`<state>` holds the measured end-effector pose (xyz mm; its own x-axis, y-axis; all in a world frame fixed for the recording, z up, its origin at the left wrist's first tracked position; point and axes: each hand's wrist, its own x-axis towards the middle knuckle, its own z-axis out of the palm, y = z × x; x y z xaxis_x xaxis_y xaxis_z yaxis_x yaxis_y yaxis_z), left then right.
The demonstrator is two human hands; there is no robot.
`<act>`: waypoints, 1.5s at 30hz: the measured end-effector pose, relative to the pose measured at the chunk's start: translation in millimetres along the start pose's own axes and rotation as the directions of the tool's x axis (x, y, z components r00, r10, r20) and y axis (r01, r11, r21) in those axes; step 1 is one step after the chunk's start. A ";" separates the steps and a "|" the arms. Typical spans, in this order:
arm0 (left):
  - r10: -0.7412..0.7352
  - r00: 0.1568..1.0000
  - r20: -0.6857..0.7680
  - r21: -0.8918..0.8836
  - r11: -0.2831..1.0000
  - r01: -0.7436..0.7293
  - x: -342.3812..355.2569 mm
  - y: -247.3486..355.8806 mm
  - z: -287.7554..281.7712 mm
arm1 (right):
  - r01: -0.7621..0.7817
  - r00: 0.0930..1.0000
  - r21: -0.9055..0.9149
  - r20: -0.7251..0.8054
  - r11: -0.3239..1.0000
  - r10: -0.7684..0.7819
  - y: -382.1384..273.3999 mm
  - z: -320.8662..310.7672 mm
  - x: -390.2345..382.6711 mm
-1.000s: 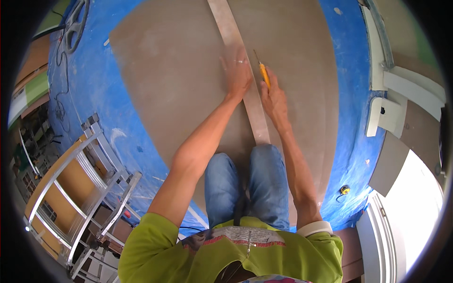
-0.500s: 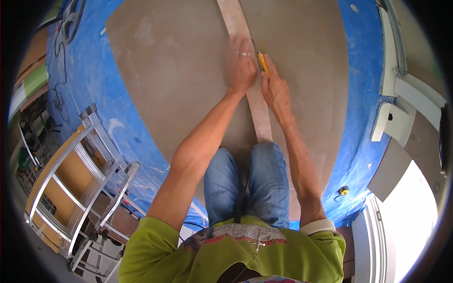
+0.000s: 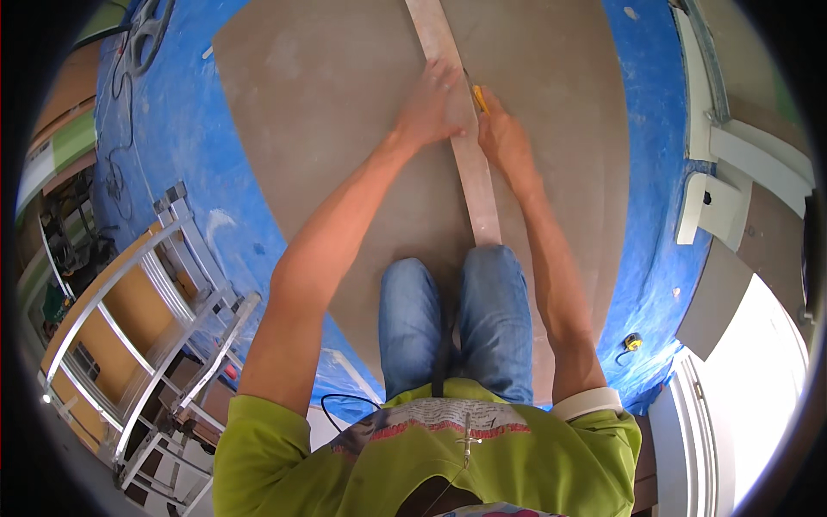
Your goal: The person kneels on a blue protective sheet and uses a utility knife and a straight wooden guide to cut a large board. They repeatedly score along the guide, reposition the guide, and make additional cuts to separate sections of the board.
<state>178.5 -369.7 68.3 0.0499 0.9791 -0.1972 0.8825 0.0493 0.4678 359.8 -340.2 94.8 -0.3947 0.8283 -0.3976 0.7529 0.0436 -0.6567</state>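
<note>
A long pale strip (image 3: 475,194) lies lengthwise on a large brown board (image 3: 327,103), reaching from my knees to beyond the top of the view. My left hand (image 3: 428,108), slightly blurred, rests across the strip's left side with fingers spread, pressing on it. My right hand (image 3: 504,138) grips a yellow utility knife (image 3: 481,99) along the strip's right edge; its thin blade end is hard to make out. Both my knees, in jeans, are on the board at the strip's near end.
Blue sheeting (image 3: 655,112) surrounds the board. At the lower left stand aluminium ladders or frames (image 3: 146,319); cables and a grey curved tool (image 3: 146,43) lie at the upper left. A yellow tape measure (image 3: 633,342) is at the right, near white curved pieces (image 3: 693,211).
My right hand and the knife have moved forward, away from me along the strip's edge. My left hand has shifted forward too and slightly left, its fingers further over the strip.
</note>
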 end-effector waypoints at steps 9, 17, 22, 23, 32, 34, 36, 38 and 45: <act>-0.113 0.990 0.081 0.209 0.973 0.094 3.8 16.5 -3.6 | -0.055 0.998 -0.110 0.026 0.992 0.058 -9.4 0.2 2.9; -0.151 0.980 0.133 0.196 0.973 0.123 4.1 20.2 -6.7 | -0.042 0.999 -0.066 0.007 0.997 0.042 -1.1 1.8 -24.9; -0.150 0.977 0.152 0.124 0.983 0.132 3.6 18.7 -4.1 | -0.102 0.993 -0.063 0.047 0.993 0.105 5.8 3.8 -53.0; -0.141 0.980 0.137 0.115 0.985 0.125 3.3 16.3 -3.0 | -0.109 0.992 -0.071 0.055 0.992 0.113 5.8 3.7 -58.2; -0.149 0.979 0.137 0.126 0.983 0.132 4.0 17.9 0.8 | -0.077 0.997 -0.115 0.005 0.990 0.078 30.5 14.1 -102.7; -0.178 0.972 0.156 0.160 0.975 0.153 5.2 22.1 -1.0 | -0.095 0.995 -0.125 0.012 0.988 0.097 33.8 14.1 -114.9; -0.166 0.975 0.149 0.169 0.976 0.140 5.9 22.3 -1.3 | -0.105 0.994 -0.125 0.019 0.987 0.108 36.4 14.2 -125.5; -0.169 0.973 0.155 0.184 0.973 0.140 5.4 20.3 -0.1 | -0.108 0.993 -0.115 0.025 0.987 0.111 39.1 13.3 -134.5; -0.165 0.970 0.179 0.186 0.974 0.131 7.0 20.7 -1.9 | -0.162 0.984 -0.069 0.061 0.984 0.166 43.3 8.9 -161.9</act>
<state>196.3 -361.5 78.2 -0.0135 0.9063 -0.4225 0.9529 0.1397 0.2693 451.6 -477.4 125.0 -0.2955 0.7883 -0.5397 0.8415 -0.0526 -0.5376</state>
